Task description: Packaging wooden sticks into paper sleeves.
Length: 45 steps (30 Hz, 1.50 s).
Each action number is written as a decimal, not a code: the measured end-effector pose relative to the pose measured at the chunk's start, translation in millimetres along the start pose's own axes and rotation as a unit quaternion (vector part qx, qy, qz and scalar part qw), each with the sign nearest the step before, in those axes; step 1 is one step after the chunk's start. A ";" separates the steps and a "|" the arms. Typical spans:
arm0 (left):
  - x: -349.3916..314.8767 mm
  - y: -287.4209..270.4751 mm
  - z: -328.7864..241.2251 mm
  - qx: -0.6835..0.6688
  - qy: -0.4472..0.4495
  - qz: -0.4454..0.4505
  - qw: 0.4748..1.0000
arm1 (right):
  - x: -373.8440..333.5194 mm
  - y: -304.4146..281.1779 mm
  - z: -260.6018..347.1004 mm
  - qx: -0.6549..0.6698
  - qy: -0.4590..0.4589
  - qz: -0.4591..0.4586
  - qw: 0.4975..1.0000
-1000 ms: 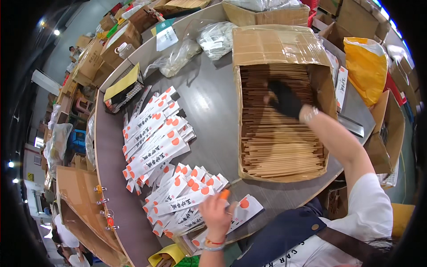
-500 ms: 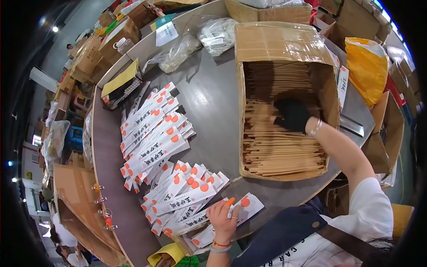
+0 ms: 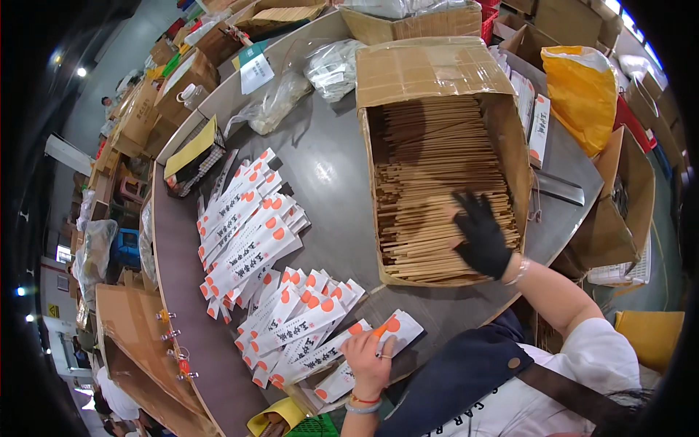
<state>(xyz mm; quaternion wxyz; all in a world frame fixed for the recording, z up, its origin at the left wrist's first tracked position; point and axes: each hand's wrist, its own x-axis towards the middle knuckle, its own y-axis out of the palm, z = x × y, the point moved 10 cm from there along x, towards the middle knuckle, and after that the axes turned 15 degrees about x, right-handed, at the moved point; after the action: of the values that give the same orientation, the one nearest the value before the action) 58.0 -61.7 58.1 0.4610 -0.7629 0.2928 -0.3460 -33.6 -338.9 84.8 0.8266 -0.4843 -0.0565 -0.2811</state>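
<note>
My left hand (image 3: pixel 368 360), with an orange cover on one finger, grips a white paper sleeve (image 3: pixel 403 328) printed with orange dots, near the table's front edge. Beside it lies a heap of similar sleeves (image 3: pixel 295 324), with a second fanned pile (image 3: pixel 251 229) farther back. My right hand (image 3: pixel 482 237) wears a black glove with bare fingertips. Its fingers are apart over the near right part of an open cardboard box (image 3: pixel 437 69), and nothing shows in them. Thin wooden sticks (image 3: pixel 419 226), packed in layers, fill the box.
Clear plastic bags (image 3: pixel 333 69) lie at the back of the grey table (image 3: pixel 328 156). A yellow-topped bundle (image 3: pixel 195 153) stands at the left rim. Right of the box are more upright sleeves (image 3: pixel 539 131), a metal strip (image 3: pixel 557 188) and a yellow sack (image 3: pixel 579 95).
My right hand has come nearer to me over the sticks, and its fingers are now spread. My left hand stays at the sleeve. The whole view has shifted slightly.
</note>
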 end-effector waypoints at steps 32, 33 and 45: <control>-3.7 40.2 21.3 -0.108 -0.045 0.009 0.993 | -60.0 18.4 56.1 0.069 -0.037 0.238 0.968; -3.7 39.8 19.9 -0.106 -0.021 -0.006 0.994 | -64.5 21.0 52.5 0.085 -0.031 0.218 0.972; -0.8 39.3 18.7 -0.171 0.002 0.026 0.985 | -63.6 19.5 70.6 0.044 -0.069 0.229 0.970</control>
<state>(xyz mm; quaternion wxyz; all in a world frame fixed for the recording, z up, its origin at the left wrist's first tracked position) 67.4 -67.6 16.1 0.3317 -0.8219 0.3684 -0.2806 -64.0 -246.8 83.5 0.8834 -0.4660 -0.0135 -0.0471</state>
